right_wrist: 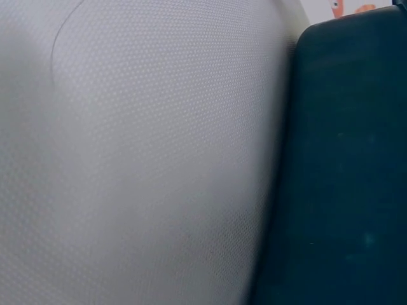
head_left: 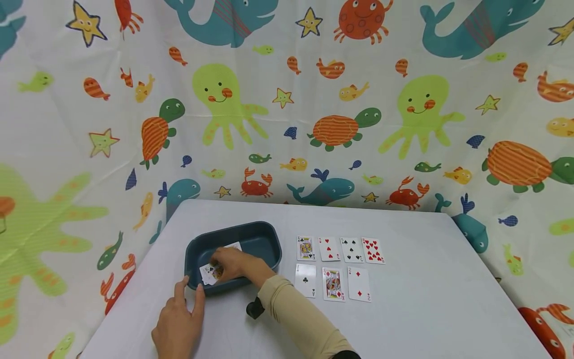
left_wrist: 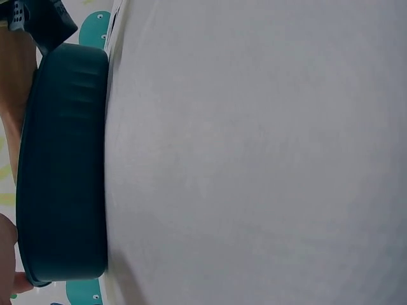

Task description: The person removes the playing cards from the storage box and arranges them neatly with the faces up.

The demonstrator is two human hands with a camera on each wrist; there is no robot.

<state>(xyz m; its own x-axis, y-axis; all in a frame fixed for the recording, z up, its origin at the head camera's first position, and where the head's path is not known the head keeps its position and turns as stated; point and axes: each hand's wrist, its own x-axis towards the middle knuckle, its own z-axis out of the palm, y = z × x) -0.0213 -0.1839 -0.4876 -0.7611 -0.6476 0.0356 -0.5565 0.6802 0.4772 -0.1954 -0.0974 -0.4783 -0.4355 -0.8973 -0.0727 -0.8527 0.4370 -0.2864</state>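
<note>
A dark teal tray point(head_left: 264, 229) stands on the white table, with playing cards point(head_left: 207, 275) lying inside it. My right hand point(head_left: 234, 264) reaches in over its near wall, fingers bent down at the face cards. Its fingertips are partly hidden, so whether they pinch a card does not show. Another card point(head_left: 234, 245) shows behind that hand. My left hand point(head_left: 179, 316) touches the tray's near left corner, index finger at the end and thumb at the front wall. In the left wrist view, the tray wall point(left_wrist: 63, 165) stands upright beside the fingertips point(left_wrist: 23, 283).
Right of the tray lie two rows of face-up cards. A king of clubs point(head_left: 306, 248) begins the back row; a king of diamonds point(head_left: 334, 284) is in the front row. A sea-animal cloth point(head_left: 287, 164) hangs behind the table point(head_left: 426, 279).
</note>
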